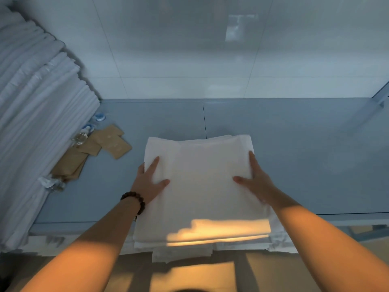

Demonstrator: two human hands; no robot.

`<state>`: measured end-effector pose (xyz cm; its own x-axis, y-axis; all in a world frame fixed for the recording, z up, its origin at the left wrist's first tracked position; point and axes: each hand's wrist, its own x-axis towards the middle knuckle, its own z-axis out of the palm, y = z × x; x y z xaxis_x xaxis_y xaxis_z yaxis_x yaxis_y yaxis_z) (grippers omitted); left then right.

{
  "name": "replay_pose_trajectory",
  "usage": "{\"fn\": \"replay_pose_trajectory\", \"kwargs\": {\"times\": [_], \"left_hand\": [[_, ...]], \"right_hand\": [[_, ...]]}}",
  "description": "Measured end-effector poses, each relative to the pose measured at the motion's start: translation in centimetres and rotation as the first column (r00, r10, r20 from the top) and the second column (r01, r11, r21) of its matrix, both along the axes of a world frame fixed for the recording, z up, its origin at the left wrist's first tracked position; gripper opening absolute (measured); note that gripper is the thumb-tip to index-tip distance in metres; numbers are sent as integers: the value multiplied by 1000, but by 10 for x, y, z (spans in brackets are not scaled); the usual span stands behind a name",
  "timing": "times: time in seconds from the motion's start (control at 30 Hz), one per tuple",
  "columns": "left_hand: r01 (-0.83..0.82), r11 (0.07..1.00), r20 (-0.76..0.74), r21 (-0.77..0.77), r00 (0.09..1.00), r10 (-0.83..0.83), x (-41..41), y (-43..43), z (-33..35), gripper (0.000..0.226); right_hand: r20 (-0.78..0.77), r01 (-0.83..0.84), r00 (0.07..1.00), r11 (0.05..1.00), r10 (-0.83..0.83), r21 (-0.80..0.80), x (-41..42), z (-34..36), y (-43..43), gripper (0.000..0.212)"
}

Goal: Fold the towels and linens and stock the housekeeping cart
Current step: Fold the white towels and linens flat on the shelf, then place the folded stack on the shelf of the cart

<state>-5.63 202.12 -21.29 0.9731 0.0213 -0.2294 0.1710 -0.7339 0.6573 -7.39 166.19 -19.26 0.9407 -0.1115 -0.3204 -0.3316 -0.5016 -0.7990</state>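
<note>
Left grip (147,182) and right grip (256,182) are both spread flat, fingers straight, pressing the left and right edges of the towel stack (202,197). Stack sits between them on the bench (294,154), near end past the bench edge. Packets (111,142), bottles (81,137) and linen pile (31,123) lie left of left grip.

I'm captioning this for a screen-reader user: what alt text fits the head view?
A person's left hand and right hand rest on the sides of a folded white linen stack on a grey shelf. To the left are a tall linen pile, brown packets and small bottles.
</note>
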Motion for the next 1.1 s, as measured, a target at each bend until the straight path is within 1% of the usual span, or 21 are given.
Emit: {"fn": "replay_pose_trajectory", "kwargs": {"times": [0.17,0.3,0.47,0.6,0.7,0.8,0.87,0.97,1.1], "left_hand": [[2,1000,-46,18,999,-1,-1,-2,2,90],[-12,1000,-47,16,999,12,-6,-1,2,89],[-48,995,-54,-89,998,43,-20,4,4,89],[-45,991,-41,-124,998,40,-32,6,8,90],[-32,987,-84,-156,996,19,-39,10,11,91],[-49,974,-170,-221,985,11,-43,16,15,91],[-62,974,-191,-216,981,20,-47,14,17,90],[-112,977,-121,-183,988,91,-58,2,15,88],[-209,961,-63,-179,978,201,-72,-12,20,86]], "right_hand": [[20,-66,997,986,70,-151,-2,-3,2,83],[8,-76,997,978,79,-196,-2,-4,4,74],[-2,-103,995,979,105,-174,-2,-4,2,75],[-5,-116,993,968,118,-223,-5,-5,6,74],[3,-129,991,961,134,-243,-6,-5,8,74],[17,-146,988,955,156,-258,-4,-6,6,75],[25,-157,985,952,169,-262,-3,-7,4,75],[38,-172,981,945,190,-277,2,-9,0,76],[73,-238,961,929,268,-284,14,-7,-4,77]]}}
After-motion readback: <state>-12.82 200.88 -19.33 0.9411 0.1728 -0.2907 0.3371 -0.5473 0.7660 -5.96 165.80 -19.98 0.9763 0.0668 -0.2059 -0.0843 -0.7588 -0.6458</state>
